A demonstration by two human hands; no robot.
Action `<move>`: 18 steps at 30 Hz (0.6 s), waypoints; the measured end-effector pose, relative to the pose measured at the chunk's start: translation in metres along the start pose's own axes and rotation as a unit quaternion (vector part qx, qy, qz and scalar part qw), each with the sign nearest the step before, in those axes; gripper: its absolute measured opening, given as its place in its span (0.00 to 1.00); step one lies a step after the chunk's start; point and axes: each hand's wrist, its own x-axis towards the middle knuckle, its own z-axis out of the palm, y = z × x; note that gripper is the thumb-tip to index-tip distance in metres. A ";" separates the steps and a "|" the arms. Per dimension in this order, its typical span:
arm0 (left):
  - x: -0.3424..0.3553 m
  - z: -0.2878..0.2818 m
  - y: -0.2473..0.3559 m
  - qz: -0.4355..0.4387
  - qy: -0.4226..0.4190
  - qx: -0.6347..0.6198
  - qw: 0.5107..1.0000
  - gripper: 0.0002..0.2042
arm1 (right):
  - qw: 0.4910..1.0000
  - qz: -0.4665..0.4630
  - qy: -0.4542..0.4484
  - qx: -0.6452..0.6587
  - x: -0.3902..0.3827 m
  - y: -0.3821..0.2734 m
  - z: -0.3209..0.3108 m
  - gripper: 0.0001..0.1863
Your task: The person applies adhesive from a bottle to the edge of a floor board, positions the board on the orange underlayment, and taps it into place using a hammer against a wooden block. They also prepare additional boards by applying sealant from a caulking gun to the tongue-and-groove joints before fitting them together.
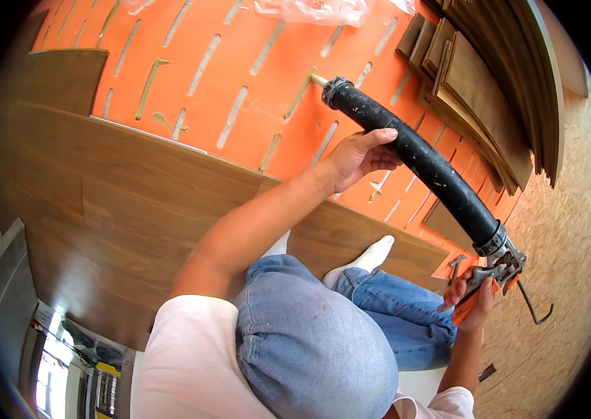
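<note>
My left hand [365, 157] is closed round the barrel of a long black caulking gun [428, 167], marked with white flecks. Its pale nozzle [318, 80] points down at a slot in the orange underlay [239, 49], where a beige bead of adhesive [300, 94] lies. At the gun's other end my right hand [472, 300] is wrapped round the orange and metal trigger handle, with a bent rod sticking out beyond it. Brown wood flooring [135, 181] borders the underlay. My legs in jeans and white socks are folded on the planks.
Stacks of brown planks [491, 105] lie at the upper right, beside particle board [553, 265]. Crumpled clear plastic [309, 10] is at the top. A small hammer-like tool [454, 264] is partly visible left of the gun's handle. A window [51, 363] shows at the lower left.
</note>
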 end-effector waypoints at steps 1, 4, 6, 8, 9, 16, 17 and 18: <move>-0.002 -0.001 -0.004 -0.009 0.000 -0.006 1.000 0.20 | 1.000 0.008 0.003 0.005 -0.003 -0.001 -0.001 0.32; -0.013 -0.006 -0.021 -0.028 0.026 -0.037 0.999 0.21 | 0.999 0.027 0.019 0.011 -0.012 -0.003 -0.003 0.35; -0.022 -0.011 -0.033 -0.046 0.024 -0.050 0.997 0.22 | 0.999 0.037 0.027 0.014 -0.017 -0.002 -0.006 0.37; -0.033 -0.011 -0.044 -0.063 0.028 -0.069 0.995 0.22 | 0.997 0.055 0.044 0.033 -0.025 -0.003 -0.007 0.46; -0.036 -0.009 -0.050 -0.069 0.028 -0.080 0.994 0.22 | 0.997 0.042 0.045 0.050 -0.028 -0.003 -0.004 0.48; -0.027 0.003 -0.077 -0.160 0.012 -0.103 0.982 0.20 | 0.973 0.078 0.170 0.135 -0.058 0.002 -0.017 0.55; -0.022 0.000 -0.086 -0.182 0.002 -0.102 0.978 0.20 | 0.971 0.075 0.181 0.139 -0.065 0.009 -0.024 0.54; -0.018 -0.003 -0.095 -0.204 -0.008 -0.100 0.974 0.20 | 0.968 0.073 0.193 0.143 -0.071 0.014 -0.030 0.54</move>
